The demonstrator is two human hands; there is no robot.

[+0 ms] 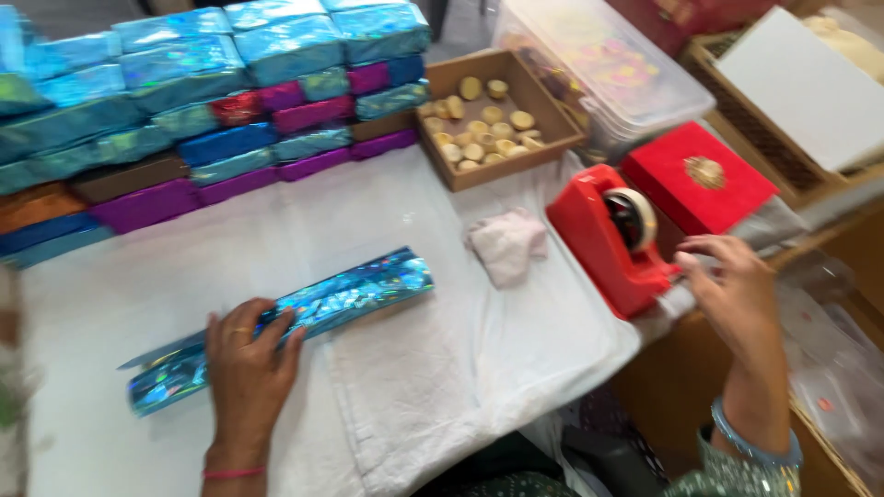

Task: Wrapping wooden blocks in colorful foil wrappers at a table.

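Holographic blue foil covers the long flat package [285, 324] lying on the white cloth [433, 387] near the table's front edge, and the left hand [247, 361] presses down on it with fingers spread flat, palm on the wrapping, not curled around it. One end of the foil sticks out loose at the lower left.

The right hand [732, 294] is at the red tape dispenser [615, 244], which stands at the right edge of the cloth; its fingertips are pinched together at the dispenser's front end (whether a strip of tape is between them is too blurred to tell). A crumpled pale rag [506, 244] lies between the package and the dispenser.

Behind, a shallow cardboard box [497, 115] holds a scatter of small round tan discs [479, 129]. Just right of it stands a clear plastic tub [608, 64] with its lid on, colourful bits showing through the wall. A flat red box [697, 184] with a gold ornament sits beside the dispenser. Along the back left, wrapped packages [184, 101] in blue, purple and teal foil are stacked in rows.
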